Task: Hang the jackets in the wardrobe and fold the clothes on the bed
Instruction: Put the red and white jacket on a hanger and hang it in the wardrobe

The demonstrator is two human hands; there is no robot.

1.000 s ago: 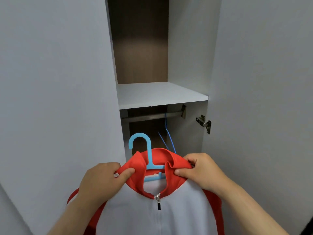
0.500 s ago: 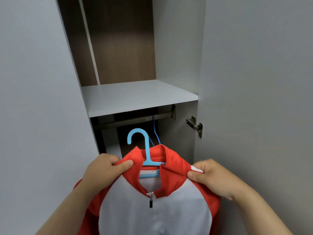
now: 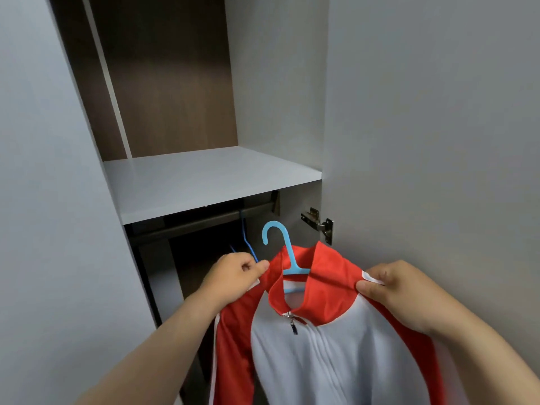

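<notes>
Right in front of the open wardrobe (image 3: 187, 176), the left hand (image 3: 233, 276) and right hand (image 3: 400, 290) each pinch a shoulder of the soft, floppy jacket (image 3: 336, 331). Its stiff blue hanger (image 3: 285, 249) looks easier to hold.

The right hand (image 3: 409, 293) slid from collar (image 3: 324, 273) to shoulder, and the jacket (image 3: 336, 363) rose toward the rail (image 3: 204, 223).
</notes>
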